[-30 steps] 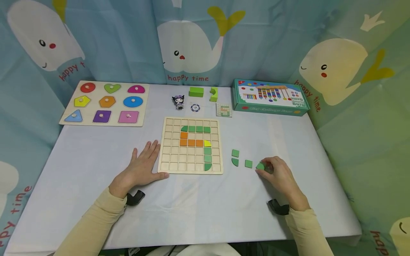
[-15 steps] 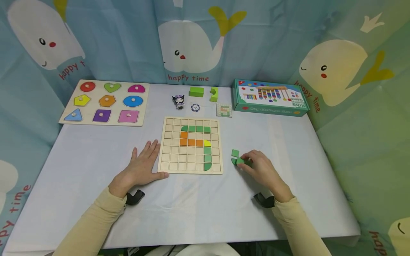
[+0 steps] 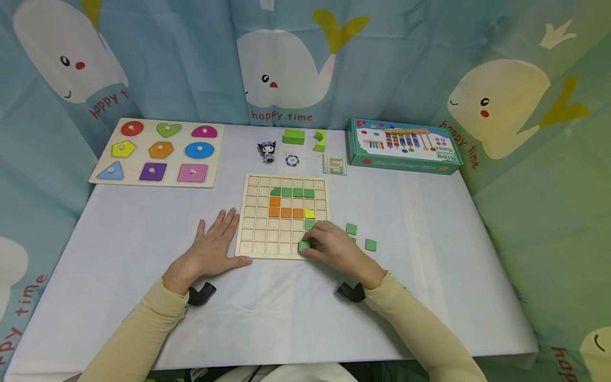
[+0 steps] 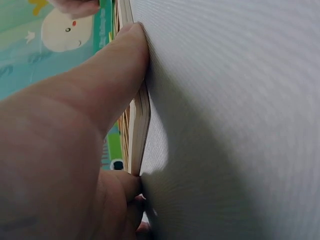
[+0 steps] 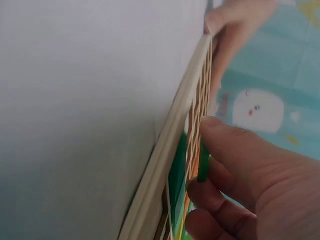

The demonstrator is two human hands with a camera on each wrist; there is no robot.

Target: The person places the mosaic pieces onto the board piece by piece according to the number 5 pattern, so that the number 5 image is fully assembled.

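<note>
A wooden grid board (image 3: 253, 233) lies mid-table, with green tiles (image 3: 298, 192), orange tiles (image 3: 286, 213) and one yellow tile (image 3: 309, 214) set in its cells. Between thumb and fingers my right hand (image 3: 336, 249) pinches a green tile (image 5: 203, 160) just above the board's lower part; its exact shape is partly covered. The hand hides some cells at the lower right. My left hand (image 3: 210, 246) lies with fingers spread, its thumb (image 4: 122, 55) and fingertips touching the board's lower left corner. Right of the board are loose green tiles (image 3: 371, 245), one mostly behind my right hand.
Along the back stand a shape puzzle board (image 3: 153, 170), a small figurine (image 3: 268, 152), a round chip (image 3: 292, 161), green blocks (image 3: 293, 137), a patterned card (image 3: 334, 164) and a green game box (image 3: 406, 146). A whale-print curtain (image 3: 186, 63) hangs behind the table.
My right hand has carried the green tile leftward from the right of the loose tiles to over the board's lower part. My left hand has stayed in place.
</note>
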